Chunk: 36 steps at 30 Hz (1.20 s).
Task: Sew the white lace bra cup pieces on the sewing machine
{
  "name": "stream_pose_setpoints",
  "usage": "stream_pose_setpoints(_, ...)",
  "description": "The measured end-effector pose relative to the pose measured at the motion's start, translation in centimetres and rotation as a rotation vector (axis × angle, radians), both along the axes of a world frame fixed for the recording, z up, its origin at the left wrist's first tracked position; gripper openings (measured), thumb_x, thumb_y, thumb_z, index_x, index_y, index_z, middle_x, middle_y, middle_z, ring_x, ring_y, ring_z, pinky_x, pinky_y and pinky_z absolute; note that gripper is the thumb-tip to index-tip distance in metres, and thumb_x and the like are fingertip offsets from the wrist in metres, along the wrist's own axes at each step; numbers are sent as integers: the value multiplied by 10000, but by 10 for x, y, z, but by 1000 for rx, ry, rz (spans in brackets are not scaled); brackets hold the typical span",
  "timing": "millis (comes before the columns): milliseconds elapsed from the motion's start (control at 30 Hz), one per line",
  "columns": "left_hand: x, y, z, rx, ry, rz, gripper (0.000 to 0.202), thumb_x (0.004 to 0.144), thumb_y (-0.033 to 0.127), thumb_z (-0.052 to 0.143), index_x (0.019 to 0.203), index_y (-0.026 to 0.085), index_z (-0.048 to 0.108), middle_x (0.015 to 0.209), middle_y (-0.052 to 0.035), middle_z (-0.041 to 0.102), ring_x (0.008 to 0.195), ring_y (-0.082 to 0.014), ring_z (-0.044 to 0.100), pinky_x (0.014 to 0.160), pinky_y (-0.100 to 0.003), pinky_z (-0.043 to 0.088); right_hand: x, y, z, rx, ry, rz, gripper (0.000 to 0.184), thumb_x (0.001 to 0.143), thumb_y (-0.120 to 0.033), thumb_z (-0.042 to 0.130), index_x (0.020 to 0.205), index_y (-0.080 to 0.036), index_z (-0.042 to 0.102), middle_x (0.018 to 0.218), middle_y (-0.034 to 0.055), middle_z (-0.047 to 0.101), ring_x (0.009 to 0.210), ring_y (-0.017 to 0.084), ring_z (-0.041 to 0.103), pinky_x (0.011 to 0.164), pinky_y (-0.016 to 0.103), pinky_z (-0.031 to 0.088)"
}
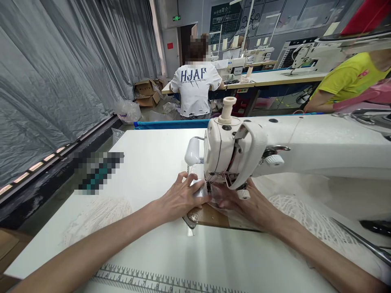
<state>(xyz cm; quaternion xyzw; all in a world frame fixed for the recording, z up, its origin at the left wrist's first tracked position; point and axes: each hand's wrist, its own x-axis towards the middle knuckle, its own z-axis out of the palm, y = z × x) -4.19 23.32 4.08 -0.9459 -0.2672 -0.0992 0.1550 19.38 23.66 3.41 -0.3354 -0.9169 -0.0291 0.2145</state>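
Your left hand [180, 199] lies flat on the table [146, 162], its grip spread wide. The fingers fan toward the needle [209, 188] and pinch nothing, and the fingertips rest on the shiny plate just left of the presser foot. Your right hand [249, 205] comes in from the other side and sits beneath the head of the sewing machine [232, 150]. Its fingertips are hidden behind the head and the small white knob, so you cannot tell whether that grip is pinching or only pressing down. The brown strip [214, 217] lies between your two hands, on your side of the needle. Its long axis runs left to right across the table, dipping slightly toward your right. Its left end, which carries a bit of glittering clear film, pokes out below your left palm, while the right part passes under your right hand. Both hands touch the work area, but the right one covers more of the strip and the left one is nearer the strip's free end. A heap of white netting [97, 213] lies well off to your left and another [305, 221] to your right. A printed ruler scale [146, 280] runs along the near edge of the table. Farther back, a person in a white shirt [195, 87] and another in yellow [348, 79] are at their own machines.
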Motion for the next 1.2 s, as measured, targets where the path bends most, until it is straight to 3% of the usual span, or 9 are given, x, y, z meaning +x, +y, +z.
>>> stream_pose_setpoints(100,5,-1,-5,67,-103,-37,204,878,144,517,1063,212,569,1041,-74,590,1072,-244,445,844,-416,294,0,-16,4,-82,-18,84,343,935,-450,409,1146,-220,553,1121,107,623,1030,270,557,882,485,380)
stream_pose_setpoints(167,8,-2,-8,83,-164,-65,180,870,84,506,998,186,580,951,-46,620,1027,-202,480,843,-397,293,0,-24,5,-133,-23,99,373,921,-482,408,1145,-215,542,1127,112,617,1003,258,573,896,481,365)
stream_pose_setpoints(367,8,-3,-15,96,-237,-100,139,881,50,472,866,152,566,905,-14,666,993,-157,529,839,-374,291,-4,-27,3,-108,34,223,314,957,-393,391,994,-156,594,992,104,644,814,201,621,766,368,414)
stream_pose_setpoints(500,7,-4,-17,82,-250,-115,139,883,43,460,867,144,555,927,-10,677,990,-140,545,861,-367,298,-4,-30,3,-59,25,207,314,969,-361,383,893,-161,613,890,73,649,787,192,616,693,331,392)
stream_pose_setpoints(767,9,-9,-18,20,-291,-93,183,897,29,414,920,141,557,915,-17,674,932,-126,566,873,-359,307,2,-42,2,-33,-36,146,296,966,-365,384,855,-180,585,840,47,631,727,190,558,738,362,376)
stream_pose_setpoints(900,9,-10,-19,-24,-310,-80,215,902,21,387,951,144,557,909,-21,665,904,-124,566,869,-362,310,6,-51,3,-68,-100,161,209,927,-359,475,884,-182,577,908,66,621,744,207,546,680,353,399)
stream_pose_setpoints(1067,8,-11,-20,-35,-324,-85,214,892,13,393,954,134,559,920,-34,657,908,-138,566,851,-366,316,1,-61,10,-75,-142,116,235,852,-348,592,703,-170,553,703,44,574,583,189,478,538,325,385)
stream_pose_setpoints(1200,8,-11,-19,-32,-316,-94,220,900,19,374,949,134,556,918,-41,654,911,-146,567,854,-367,321,1,-56,15,-100,-115,104,176,921,-310,491,910,-165,591,809,59,619,645,193,537,580,323,406)
